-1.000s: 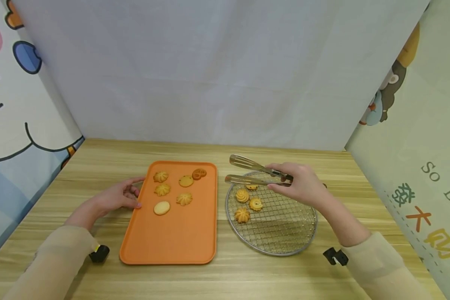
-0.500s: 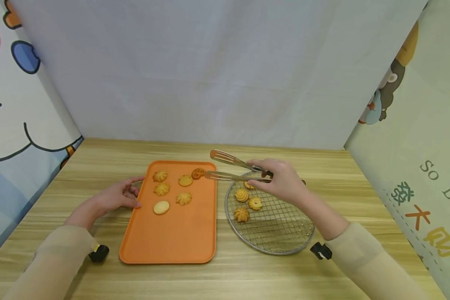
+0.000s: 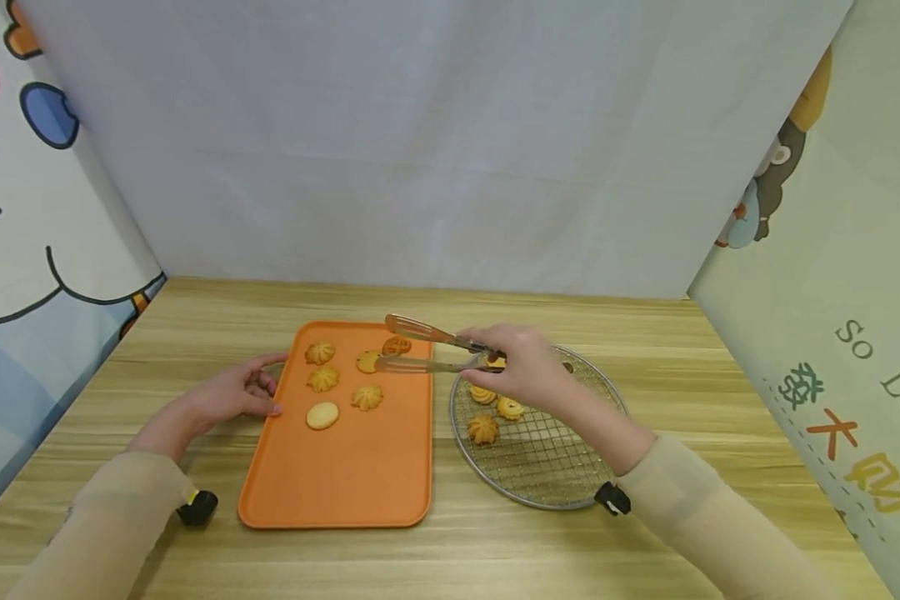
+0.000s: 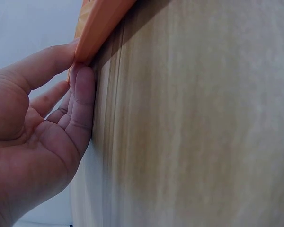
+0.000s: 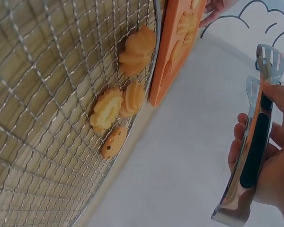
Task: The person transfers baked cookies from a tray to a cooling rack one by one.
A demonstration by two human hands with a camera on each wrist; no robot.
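My right hand (image 3: 521,362) grips metal tongs (image 3: 427,365) with slotted ends and dark handle grips. Their arms are spread with nothing between them, over the upper right of an orange tray (image 3: 337,483). The lower tip overlaps a round speckled cookie (image 3: 367,361), and a pretzel-shaped cookie (image 3: 397,346) lies just beyond. At the tray's left edge my left hand (image 3: 228,396) holds the rim; in the left wrist view its thumb and fingers (image 4: 83,90) pinch the rim. Also on the tray are an oval cookie (image 3: 322,415) and several flower-shaped cookies (image 3: 367,397).
Right of the tray a round wire rack (image 3: 547,458) lies on the wooden table (image 3: 495,550). It bears several cookies near its left side, including a star-shaped cookie (image 5: 138,49); my right hand partly covers them in the head view. A pale cloth wall (image 3: 435,167) stands behind.
My right hand has carried the spread tongs left, from above the rack to over the tray's upper right, dipping slightly at the end. My left hand and the tray stay put.
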